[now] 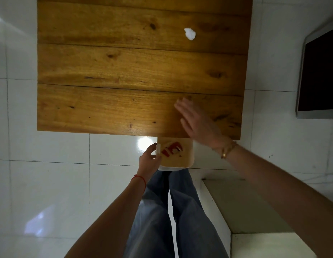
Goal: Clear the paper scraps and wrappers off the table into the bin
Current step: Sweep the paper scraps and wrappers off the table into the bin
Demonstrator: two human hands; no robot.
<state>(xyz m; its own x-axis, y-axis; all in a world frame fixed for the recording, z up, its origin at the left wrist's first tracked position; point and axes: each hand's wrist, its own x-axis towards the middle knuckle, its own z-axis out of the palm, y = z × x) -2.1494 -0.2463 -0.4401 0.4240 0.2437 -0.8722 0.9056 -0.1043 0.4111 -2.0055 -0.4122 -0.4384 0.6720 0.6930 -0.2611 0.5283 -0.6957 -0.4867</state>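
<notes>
A small white bin (190,161) hangs just below the near edge of the wooden table (106,71), with my left hand (149,159) gripping its left rim. Red wrapper pieces (171,148) lie inside it. My right hand (197,120) hovers flat and blurred over the table's near right part, fingers spread, holding nothing. A crumpled white paper scrap (189,34) rests on the table's far right area, well beyond my right hand.
White tiled floor (50,183) surrounds the table. A dark screen in a pale frame (318,75) sits at the right. A pale step or ledge (245,205) lies at the lower right, beside my legs in jeans (162,211).
</notes>
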